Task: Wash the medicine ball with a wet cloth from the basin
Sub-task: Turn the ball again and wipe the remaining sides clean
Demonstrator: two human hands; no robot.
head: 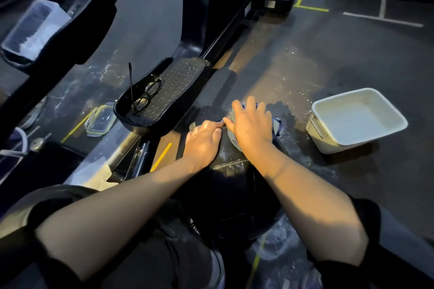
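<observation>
Medicine ball (232,185) sits on the dark floor (328,65) right in front of you, between your forearms; it is round, so it shows no long axis, and a stitched seam runs across its top. Your right hand (252,128) lies flat on the blue-grey cloth (234,138) on the ball's far side, fingers (238,107) spread apart and pressing down. Your left hand (203,141) rests on the ball just beside it, fingertips pinching the cloth's edge. The white basin (357,119) stands on the floor to the right, near the ball.
</observation>
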